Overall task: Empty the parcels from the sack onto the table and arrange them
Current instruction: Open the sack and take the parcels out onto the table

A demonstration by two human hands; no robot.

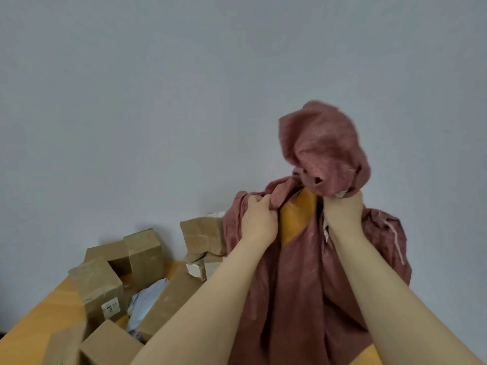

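A dusty-pink cloth sack is held up in front of me above the orange table. My left hand grips a fold of its cloth at the left. My right hand clutches a bunched end of the sack, which flops above the fist. Between my hands an orange-yellow surface shows through a gap in the cloth; I cannot tell what it is. Several brown cardboard parcels lie tumbled on the table to the left, with a grey-white plastic mailer among them.
A plain pale grey wall fills the background right behind the table. A torn cardboard box leans next to the sack's left side, with a whitish parcel below it. The table's left edge runs diagonally at the lower left.
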